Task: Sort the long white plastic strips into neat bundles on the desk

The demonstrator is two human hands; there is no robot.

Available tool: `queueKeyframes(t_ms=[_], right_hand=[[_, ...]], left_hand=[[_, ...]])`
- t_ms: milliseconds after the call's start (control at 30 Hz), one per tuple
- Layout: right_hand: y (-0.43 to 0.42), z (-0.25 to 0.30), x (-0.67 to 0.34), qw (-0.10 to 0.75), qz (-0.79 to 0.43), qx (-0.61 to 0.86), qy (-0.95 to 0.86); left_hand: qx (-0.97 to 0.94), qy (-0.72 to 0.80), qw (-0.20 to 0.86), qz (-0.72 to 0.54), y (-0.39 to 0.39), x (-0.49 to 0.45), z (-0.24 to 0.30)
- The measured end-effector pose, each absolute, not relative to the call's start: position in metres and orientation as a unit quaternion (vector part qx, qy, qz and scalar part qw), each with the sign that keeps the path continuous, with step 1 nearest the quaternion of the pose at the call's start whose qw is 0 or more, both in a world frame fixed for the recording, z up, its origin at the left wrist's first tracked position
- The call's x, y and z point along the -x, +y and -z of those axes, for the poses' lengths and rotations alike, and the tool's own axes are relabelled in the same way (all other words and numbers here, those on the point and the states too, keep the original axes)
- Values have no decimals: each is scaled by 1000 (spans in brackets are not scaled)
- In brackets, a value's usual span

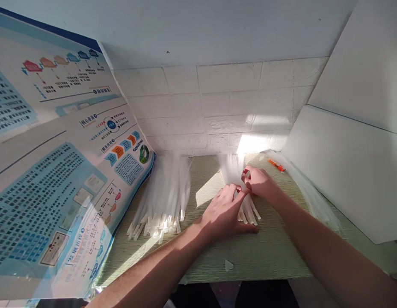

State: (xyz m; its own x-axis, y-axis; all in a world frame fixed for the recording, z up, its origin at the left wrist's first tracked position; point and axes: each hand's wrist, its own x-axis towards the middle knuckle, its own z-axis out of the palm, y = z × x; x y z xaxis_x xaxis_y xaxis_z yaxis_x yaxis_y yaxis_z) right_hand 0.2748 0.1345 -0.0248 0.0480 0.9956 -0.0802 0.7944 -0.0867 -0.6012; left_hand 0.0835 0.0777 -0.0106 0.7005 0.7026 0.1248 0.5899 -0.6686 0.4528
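Observation:
A bundle of thin, translucent white plastic strands point(232, 167) lies on the table in the middle, its whitish ends toward me. My left hand point(222, 209) rests palm down across this bundle, fingers bent and thumb stretched out to the right. Its index fingertip meets the fingers of my right hand point(258, 182), at the bundle's right edge. There, the right thumb and fingertips are pinched together; what lies between them is too small to make out. To the left is a larger group of similar strands point(168, 188), with many pale ends showing.
More loose strands point(309, 188) lie at the right, beside a small orange-red packet point(276, 165). A small white scrap point(229, 265) is near the table's front edge. A printed board point(73, 171) stands at left, white panels point(352, 171) at right, a brick-patterned wall point(230, 81) behind.

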Motion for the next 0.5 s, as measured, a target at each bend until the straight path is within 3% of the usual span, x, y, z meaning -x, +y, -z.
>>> queueKeyframes(t_ms=[500], right_hand=[[141,34,-278,221,-241,703,-632]], left_hand=[[-932,299,138,-154,78,-85,22]])
